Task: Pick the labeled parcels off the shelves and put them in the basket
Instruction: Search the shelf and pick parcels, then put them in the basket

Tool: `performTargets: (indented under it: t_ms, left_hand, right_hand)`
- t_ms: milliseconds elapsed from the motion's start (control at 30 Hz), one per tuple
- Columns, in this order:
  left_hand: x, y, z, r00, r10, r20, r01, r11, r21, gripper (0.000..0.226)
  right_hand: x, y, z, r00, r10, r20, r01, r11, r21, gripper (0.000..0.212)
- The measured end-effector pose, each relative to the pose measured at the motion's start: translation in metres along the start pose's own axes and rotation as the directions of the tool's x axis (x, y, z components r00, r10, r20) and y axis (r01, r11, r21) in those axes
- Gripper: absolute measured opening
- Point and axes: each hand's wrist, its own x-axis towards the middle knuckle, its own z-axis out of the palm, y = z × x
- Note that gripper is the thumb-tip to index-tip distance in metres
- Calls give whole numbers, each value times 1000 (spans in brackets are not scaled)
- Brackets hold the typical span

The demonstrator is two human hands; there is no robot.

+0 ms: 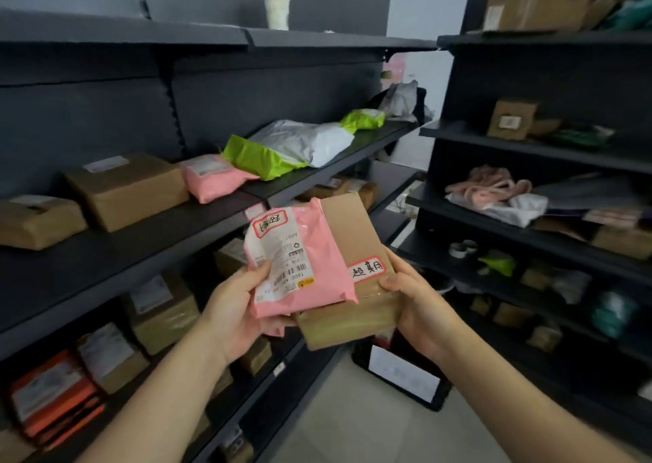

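I hold two parcels together in front of the dark shelves. A pink mailer bag (310,261) with a white shipping label and a red-bordered sticker lies on top of a brown cardboard box (352,240), which carries its own red-bordered handwritten sticker. My left hand (233,307) grips the pink bag's lower left edge, thumb on the label. My right hand (420,307) clasps the box's right side, thumb beside the sticker. A black basket (437,397) stands on the floor below my hands, a white sheet showing inside it.
The left shelf unit (148,236) carries brown boxes, a second pink mailer (215,178), green and grey bags, and orange packets low down. The right shelf unit (529,145) holds boxes, bags and a pink bundle. Pale floor tiles (338,413) run between them.
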Motion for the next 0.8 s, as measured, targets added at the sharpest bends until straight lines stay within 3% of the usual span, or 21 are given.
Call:
performTargets:
  t_ms: [133, 267, 533, 800]
  left_hand:
    - [44, -28, 40, 991, -124, 54, 124, 992, 3, 27]
    - [97, -47, 69, 969, -225, 104, 219, 973, 67, 28]
    - [224, -64, 105, 927, -324, 191, 305, 945, 121, 27]
    - [347, -53, 116, 901, -390, 189, 359, 916, 178, 30]
  right_hand:
    - [-4, 8, -65, 984, 81, -158, -72, 996, 59, 71]
    - [2, 11, -112, 963, 48, -266, -37, 998, 44, 72]
    - [68, 12, -185, 916, 47, -399, -25, 998, 60, 80]
    - [166, 15, -224, 879, 64, -472, 6, 989, 146, 75]
